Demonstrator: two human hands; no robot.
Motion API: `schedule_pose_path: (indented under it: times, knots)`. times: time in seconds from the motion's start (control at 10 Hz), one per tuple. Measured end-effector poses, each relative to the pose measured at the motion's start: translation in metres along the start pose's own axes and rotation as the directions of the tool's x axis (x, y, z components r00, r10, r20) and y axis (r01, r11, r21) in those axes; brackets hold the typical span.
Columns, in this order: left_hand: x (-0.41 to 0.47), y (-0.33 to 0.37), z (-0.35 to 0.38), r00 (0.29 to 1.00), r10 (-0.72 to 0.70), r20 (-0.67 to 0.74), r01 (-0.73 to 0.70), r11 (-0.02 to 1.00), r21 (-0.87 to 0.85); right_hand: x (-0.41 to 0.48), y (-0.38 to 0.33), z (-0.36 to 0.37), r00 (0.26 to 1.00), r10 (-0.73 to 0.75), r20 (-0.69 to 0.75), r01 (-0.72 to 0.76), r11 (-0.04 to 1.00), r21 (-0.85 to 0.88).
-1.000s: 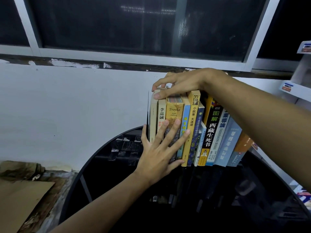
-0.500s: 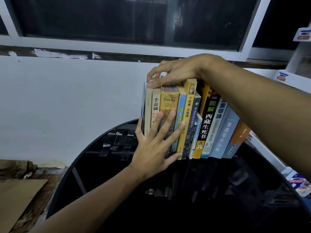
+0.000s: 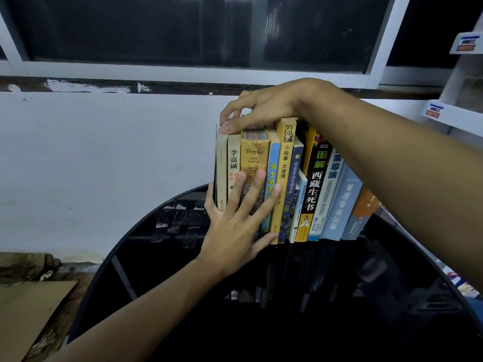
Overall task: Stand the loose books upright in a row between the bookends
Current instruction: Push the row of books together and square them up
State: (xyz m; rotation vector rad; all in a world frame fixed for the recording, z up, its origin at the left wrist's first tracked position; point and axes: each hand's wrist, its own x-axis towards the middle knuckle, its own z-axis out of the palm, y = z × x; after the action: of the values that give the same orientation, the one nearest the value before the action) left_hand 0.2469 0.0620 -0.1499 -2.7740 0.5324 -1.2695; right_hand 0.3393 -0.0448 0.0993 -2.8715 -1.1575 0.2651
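A row of several books (image 3: pixel 311 184) stands on a round black glass table (image 3: pixel 339 296), spines toward me. The left ones stand upright; those on the right lean left. A thin dark bookend (image 3: pixel 216 163) edges the row's left end. My left hand (image 3: pixel 235 228) lies flat against the spines of the left books, fingers spread and straight, thumb by the bookend. My right hand (image 3: pixel 261 111) rests on top of the left books, fingers curved over their top edges, its forearm crossing above the leaning books. Any right bookend is hidden behind my arm.
A white wall (image 3: pixel 104 158) and dark window are close behind the row. White shelves with labels (image 3: pixel 441 111) stand at the right. Cardboard (image 3: pixel 23 309) and rubble lie on the floor at the left, below the table's curved rim.
Both hands stay on the books in nearly the same pose. The view has shifted slightly, and the left books look a little straighter.
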Motion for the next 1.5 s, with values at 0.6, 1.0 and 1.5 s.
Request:
schedule_pose_path:
  times: [0.6,1.0,1.5]
  knots:
    - [-0.002,0.0,-0.001,1.0,-0.008,0.015,0.008,1.0,0.016,-0.003,0.0,0.0,0.997,-0.081,-0.02,0.081,0.996,0.02]
    - [-0.006,-0.006,-0.018,0.998,-0.016,0.055,0.018,0.999,-0.029,0.015,-0.007,-0.005,0.997,-0.072,0.003,0.072,0.997,0.034]
    - [-0.01,-0.012,-0.022,0.996,0.025,0.088,-0.032,0.996,0.087,0.021,-0.02,-0.005,0.997,-0.071,0.0,0.071,0.997,-0.005]
